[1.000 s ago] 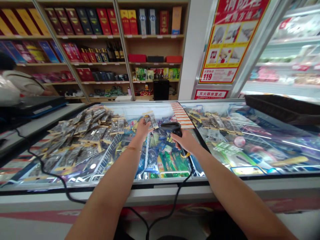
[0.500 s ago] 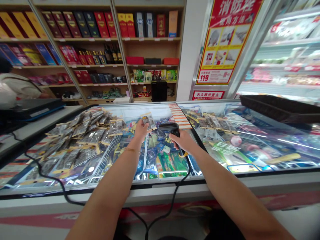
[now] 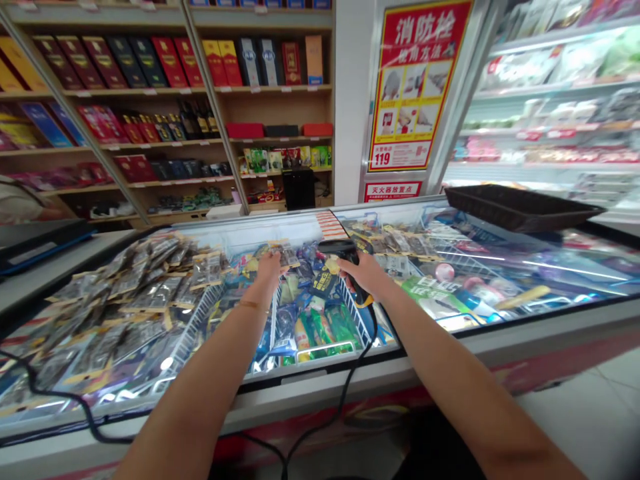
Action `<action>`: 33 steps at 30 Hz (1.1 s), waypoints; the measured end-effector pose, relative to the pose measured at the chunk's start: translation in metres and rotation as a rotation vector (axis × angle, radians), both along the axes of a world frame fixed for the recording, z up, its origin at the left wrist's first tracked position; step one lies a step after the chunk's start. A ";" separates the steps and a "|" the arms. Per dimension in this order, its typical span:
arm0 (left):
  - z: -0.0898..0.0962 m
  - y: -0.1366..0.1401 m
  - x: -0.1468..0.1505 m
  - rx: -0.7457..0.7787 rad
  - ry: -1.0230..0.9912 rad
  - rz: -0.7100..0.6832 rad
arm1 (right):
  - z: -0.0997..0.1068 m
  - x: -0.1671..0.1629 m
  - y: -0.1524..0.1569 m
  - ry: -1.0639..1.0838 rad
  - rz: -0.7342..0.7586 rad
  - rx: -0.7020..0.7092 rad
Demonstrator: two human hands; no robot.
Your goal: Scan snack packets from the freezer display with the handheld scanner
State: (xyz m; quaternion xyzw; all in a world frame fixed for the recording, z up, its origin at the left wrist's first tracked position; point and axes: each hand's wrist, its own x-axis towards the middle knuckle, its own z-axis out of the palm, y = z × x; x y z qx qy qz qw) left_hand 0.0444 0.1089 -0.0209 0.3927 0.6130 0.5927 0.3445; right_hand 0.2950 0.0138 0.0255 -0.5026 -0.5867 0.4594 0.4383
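My left hand [image 3: 270,267] reaches over the glass top of the chest freezer, its fingers closed on the edge of a small clear packet with a tan border [image 3: 289,254]. Its fingertips are partly hidden. To the right, my right hand [image 3: 369,275] is wrapped around the handle of a black handheld barcode scanner [image 3: 338,248]. The scanner's head points left, toward the packet. A black cable [image 3: 345,393] runs down from its handle. Left of my left hand, a large heap of similar packets [image 3: 145,273] lies on the glass.
More packets [image 3: 400,240] lie on the glass at the right. A black tray [image 3: 520,208] rests on the freezer's far right. Wire baskets [image 3: 363,323] of colourful packages show beneath the glass. At the far left, a person's pale sleeve [image 3: 17,200] is partly visible. Stocked shelves [image 3: 280,97] stand behind.
My view has turned to the right, so the surroundings shift left. The packet in my left hand sits lower and flatter. The scanner has moved right over the freezer, still in my right hand.
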 end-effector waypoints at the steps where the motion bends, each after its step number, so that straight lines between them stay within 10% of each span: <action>1: 0.003 0.004 0.013 -0.029 -0.040 -0.032 | 0.004 0.015 -0.001 -0.008 -0.030 0.005; 11: 0.034 0.037 0.206 -0.097 -0.167 -0.343 | 0.027 0.176 -0.011 -0.017 -0.439 -0.027; 19: 0.036 0.056 0.297 -0.069 -0.008 -0.422 | 0.025 0.202 -0.015 0.027 -0.468 -0.039; 25: 0.035 0.059 0.248 0.031 0.289 -0.278 | 0.024 0.160 -0.003 0.044 -0.394 -0.062; 33: 0.030 0.027 0.073 -0.029 0.605 -0.022 | 0.016 0.052 0.013 0.073 -0.155 -0.091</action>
